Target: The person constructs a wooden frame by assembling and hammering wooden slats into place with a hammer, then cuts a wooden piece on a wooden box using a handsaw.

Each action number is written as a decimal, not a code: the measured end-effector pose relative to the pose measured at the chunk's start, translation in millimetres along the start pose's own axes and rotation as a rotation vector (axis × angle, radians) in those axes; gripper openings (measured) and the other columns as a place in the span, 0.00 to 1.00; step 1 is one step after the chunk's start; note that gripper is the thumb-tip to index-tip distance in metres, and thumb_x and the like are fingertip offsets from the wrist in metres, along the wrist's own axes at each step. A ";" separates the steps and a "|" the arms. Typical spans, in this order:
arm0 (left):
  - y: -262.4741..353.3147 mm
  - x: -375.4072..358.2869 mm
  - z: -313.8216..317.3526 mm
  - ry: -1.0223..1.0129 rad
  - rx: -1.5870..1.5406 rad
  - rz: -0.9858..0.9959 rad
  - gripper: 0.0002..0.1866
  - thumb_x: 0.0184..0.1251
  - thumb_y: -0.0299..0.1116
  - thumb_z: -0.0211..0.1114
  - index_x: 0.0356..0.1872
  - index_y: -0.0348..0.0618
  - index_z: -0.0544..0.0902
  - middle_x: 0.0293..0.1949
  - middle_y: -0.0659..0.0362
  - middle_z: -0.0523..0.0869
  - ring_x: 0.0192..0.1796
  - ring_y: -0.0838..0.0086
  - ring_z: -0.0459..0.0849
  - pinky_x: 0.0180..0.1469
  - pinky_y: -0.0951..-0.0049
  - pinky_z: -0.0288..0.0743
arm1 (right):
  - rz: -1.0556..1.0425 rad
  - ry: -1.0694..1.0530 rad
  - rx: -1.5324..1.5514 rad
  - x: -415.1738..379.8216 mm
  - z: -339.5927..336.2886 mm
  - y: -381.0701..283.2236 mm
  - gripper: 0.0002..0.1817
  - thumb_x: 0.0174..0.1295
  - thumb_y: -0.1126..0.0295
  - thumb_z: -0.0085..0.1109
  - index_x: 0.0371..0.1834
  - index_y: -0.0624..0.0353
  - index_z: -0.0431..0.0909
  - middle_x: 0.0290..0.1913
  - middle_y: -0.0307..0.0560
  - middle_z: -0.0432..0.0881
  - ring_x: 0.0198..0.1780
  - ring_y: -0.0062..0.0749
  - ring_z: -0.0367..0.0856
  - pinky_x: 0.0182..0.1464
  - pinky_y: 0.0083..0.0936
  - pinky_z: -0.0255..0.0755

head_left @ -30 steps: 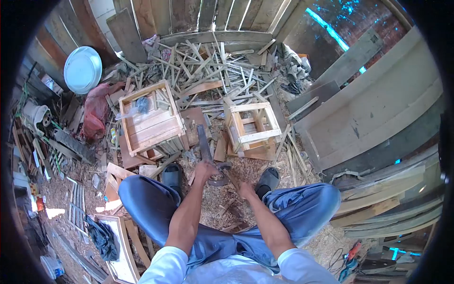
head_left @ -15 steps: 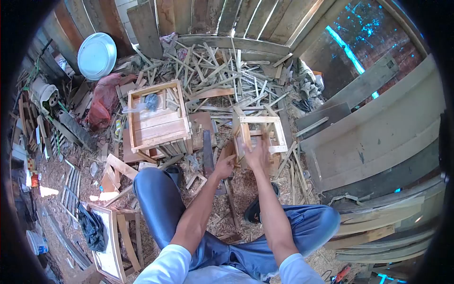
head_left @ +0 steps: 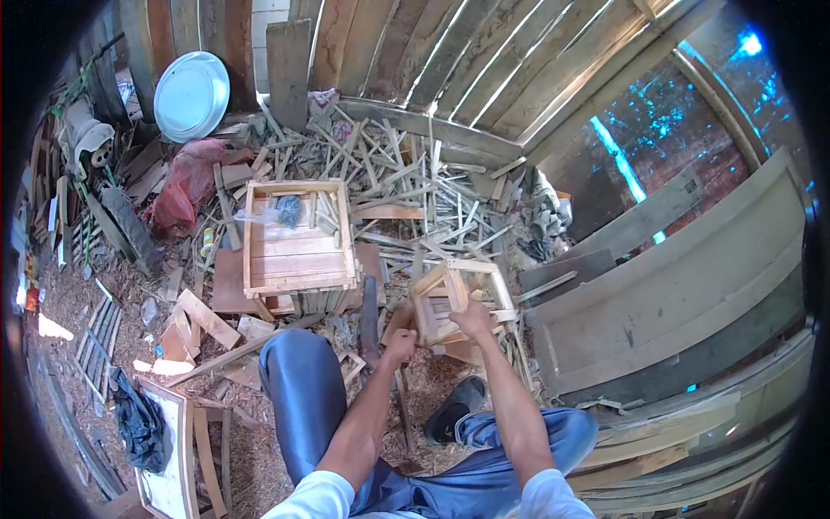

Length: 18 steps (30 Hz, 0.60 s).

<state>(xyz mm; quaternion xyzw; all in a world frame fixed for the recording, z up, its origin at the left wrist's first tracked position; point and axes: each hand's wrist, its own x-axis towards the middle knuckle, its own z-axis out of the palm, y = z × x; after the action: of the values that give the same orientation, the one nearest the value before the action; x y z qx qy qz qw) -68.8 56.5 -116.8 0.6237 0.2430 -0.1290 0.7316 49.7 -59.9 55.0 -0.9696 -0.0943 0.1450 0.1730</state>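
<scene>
A small open wooden frame (head_left: 500, 285), built of pale bars like a little stool, stands tilted on the floor in front of me. My right hand (head_left: 472, 321) is closed on its near bar. Close to the frame's lower left corner, my left hand (head_left: 400, 345) is curled shut beside a brown piece of wood (head_left: 399, 317). What lies inside those fingers is hidden. A dark saw-like blade (head_left: 370, 316) rests left of that hand.
A wooden box (head_left: 294, 283) holding sticks and a plastic bag stands to the left. Scrap sticks (head_left: 389, 156) pile up behind. Large boards (head_left: 666, 285) lean at right. A white-topped wooden piece (head_left: 164, 450) lies at lower left, and a white basin (head_left: 192, 97) leans behind.
The wooden frame has turned and tilted, and sits nearer to me. My right hand, blurred over it before, now grips its near bar. My view has swung slightly.
</scene>
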 end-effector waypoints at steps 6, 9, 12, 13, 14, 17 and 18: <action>10.2 46.3 21.2 0.401 -0.438 0.041 0.30 0.70 0.50 0.52 0.56 0.27 0.70 0.44 0.44 0.81 0.46 0.60 0.81 0.48 0.62 0.73 | -0.027 -0.151 0.579 -5.4 -22.1 46.9 0.19 0.52 0.64 0.67 0.43 0.66 0.81 0.37 0.45 0.84 0.36 0.24 0.80 0.41 0.22 0.73; 106.3 -25.2 9.4 0.309 -0.189 0.152 0.31 0.71 0.47 0.52 0.61 0.26 0.66 0.56 0.42 0.76 0.56 0.59 0.77 0.59 0.64 0.67 | -0.044 -0.128 0.917 -20.7 -20.7 58.5 0.17 0.56 0.63 0.65 0.44 0.64 0.82 0.38 0.46 0.84 0.40 0.27 0.81 0.44 0.24 0.72; 86.7 -10.0 7.3 0.087 -0.108 0.217 0.29 0.70 0.44 0.55 0.63 0.31 0.66 0.55 0.44 0.77 0.56 0.62 0.77 0.57 0.64 0.69 | -0.039 -0.101 1.053 -38.2 -19.1 79.5 0.18 0.57 0.60 0.63 0.45 0.63 0.82 0.40 0.46 0.84 0.45 0.29 0.80 0.49 0.26 0.70; 85.5 -8.3 6.8 0.045 -0.101 0.055 0.26 0.68 0.40 0.58 0.64 0.38 0.67 0.54 0.48 0.79 0.54 0.64 0.78 0.54 0.66 0.71 | 0.016 -0.131 1.047 -43.1 -19.0 87.1 0.19 0.58 0.58 0.62 0.46 0.62 0.82 0.43 0.48 0.83 0.48 0.32 0.79 0.53 0.26 0.68; 81.9 -7.8 7.1 0.040 -0.073 0.052 0.26 0.68 0.40 0.58 0.64 0.38 0.67 0.54 0.48 0.79 0.54 0.64 0.78 0.54 0.66 0.71 | 0.023 -0.122 1.073 -46.9 -16.6 93.2 0.19 0.58 0.58 0.62 0.46 0.62 0.82 0.43 0.48 0.83 0.48 0.32 0.79 0.53 0.26 0.68; 45.7 5.4 14.4 -0.012 0.178 0.399 0.23 0.63 0.31 0.61 0.59 0.34 0.72 0.48 0.51 0.82 0.47 0.68 0.81 0.48 0.68 0.75 | 0.252 -0.082 1.311 -47.0 -0.4 124.2 0.25 0.56 0.59 0.66 0.51 0.67 0.78 0.44 0.53 0.83 0.43 0.36 0.82 0.46 0.30 0.74; 53.9 -3.0 18.8 -0.029 0.202 0.395 0.23 0.63 0.31 0.61 0.59 0.34 0.72 0.48 0.51 0.82 0.47 0.68 0.81 0.48 0.68 0.75 | 0.265 -0.069 1.336 -45.5 6.5 130.6 0.25 0.56 0.59 0.66 0.51 0.67 0.78 0.44 0.53 0.83 0.43 0.36 0.82 0.46 0.30 0.74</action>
<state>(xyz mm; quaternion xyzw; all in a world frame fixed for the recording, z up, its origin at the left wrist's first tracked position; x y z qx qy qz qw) -41.2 48.0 -67.5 0.7275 0.0914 -0.0161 0.6798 22.2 -188.9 13.0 -0.6531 0.1294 0.2228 0.7121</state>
